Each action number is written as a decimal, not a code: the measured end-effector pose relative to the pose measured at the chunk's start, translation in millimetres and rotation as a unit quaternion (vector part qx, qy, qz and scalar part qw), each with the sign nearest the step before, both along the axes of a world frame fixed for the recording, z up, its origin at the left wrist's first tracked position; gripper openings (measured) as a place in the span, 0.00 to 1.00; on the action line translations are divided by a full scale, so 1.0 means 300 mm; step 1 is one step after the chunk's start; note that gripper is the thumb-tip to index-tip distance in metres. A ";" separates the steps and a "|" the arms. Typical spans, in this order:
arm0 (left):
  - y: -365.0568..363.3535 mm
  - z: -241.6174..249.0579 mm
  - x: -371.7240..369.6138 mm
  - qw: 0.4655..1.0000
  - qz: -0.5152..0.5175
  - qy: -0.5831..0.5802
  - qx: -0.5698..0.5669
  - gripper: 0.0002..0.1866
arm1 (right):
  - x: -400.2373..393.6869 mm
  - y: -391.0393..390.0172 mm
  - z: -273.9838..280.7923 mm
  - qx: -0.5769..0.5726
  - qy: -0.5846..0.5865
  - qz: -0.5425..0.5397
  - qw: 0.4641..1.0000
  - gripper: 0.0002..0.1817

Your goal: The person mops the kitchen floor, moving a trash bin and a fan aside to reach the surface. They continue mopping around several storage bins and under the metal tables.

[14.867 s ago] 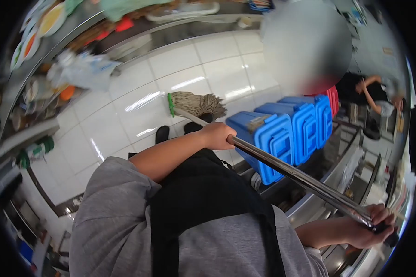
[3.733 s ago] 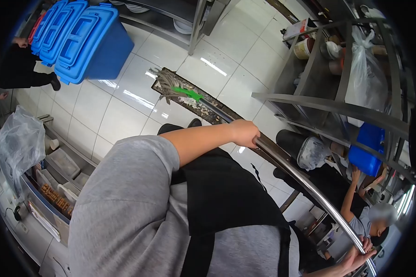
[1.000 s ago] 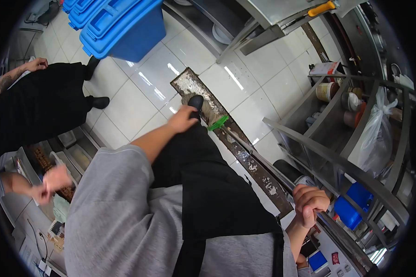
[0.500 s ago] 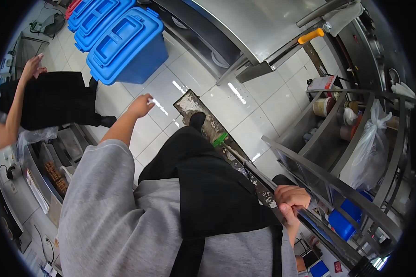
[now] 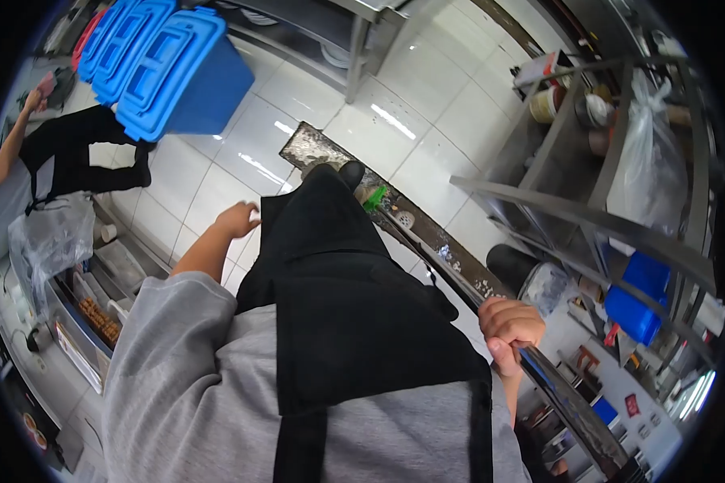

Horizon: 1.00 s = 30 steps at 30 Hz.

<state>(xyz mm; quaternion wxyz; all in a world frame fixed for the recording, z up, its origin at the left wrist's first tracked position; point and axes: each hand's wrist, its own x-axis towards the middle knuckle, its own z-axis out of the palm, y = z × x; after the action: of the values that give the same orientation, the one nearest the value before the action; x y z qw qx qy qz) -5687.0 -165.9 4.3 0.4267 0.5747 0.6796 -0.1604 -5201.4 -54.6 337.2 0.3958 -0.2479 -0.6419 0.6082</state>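
Note:
My right hand (image 5: pixel 511 330) is wrapped round a long dark, shiny pole (image 5: pixel 435 258), which slants from the lower right toward the floor. At its far end a small green head (image 5: pixel 374 199) sits over a dirty floor channel (image 5: pixel 318 149), close to my shoe (image 5: pixel 351 174). My left hand (image 5: pixel 240 219) hangs beside my black apron (image 5: pixel 338 338), fingers loosely curled with a gap at the thumb and nothing visible in them.
Lidded blue bins (image 5: pixel 189 80) stand on the tiles at upper left. Another person in a black apron (image 5: pixel 80 149) is at far left, beside trays (image 5: pixel 109 266). A metal rack (image 5: pixel 580 213) with a plastic bag (image 5: pixel 648 161) and a blue container (image 5: pixel 640 298) stands at right.
My view has shifted, and the steel table at the top has mostly left it. My left hand has drawn back toward my apron. My right hand keeps its grip on the pole.

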 end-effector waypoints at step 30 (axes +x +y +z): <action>0.650 0.168 0.066 0.972 -0.201 -0.029 0.122 0.09 | 0.209 -0.363 -0.083 -0.052 0.019 -0.482 0.874 0.17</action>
<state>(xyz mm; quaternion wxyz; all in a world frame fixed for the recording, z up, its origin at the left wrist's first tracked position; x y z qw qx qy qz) -5667.2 29.1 54.7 0.3321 0.7513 0.5523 -0.1422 -5138.7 -163.7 312.2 0.6384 -0.5355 -0.4027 0.3789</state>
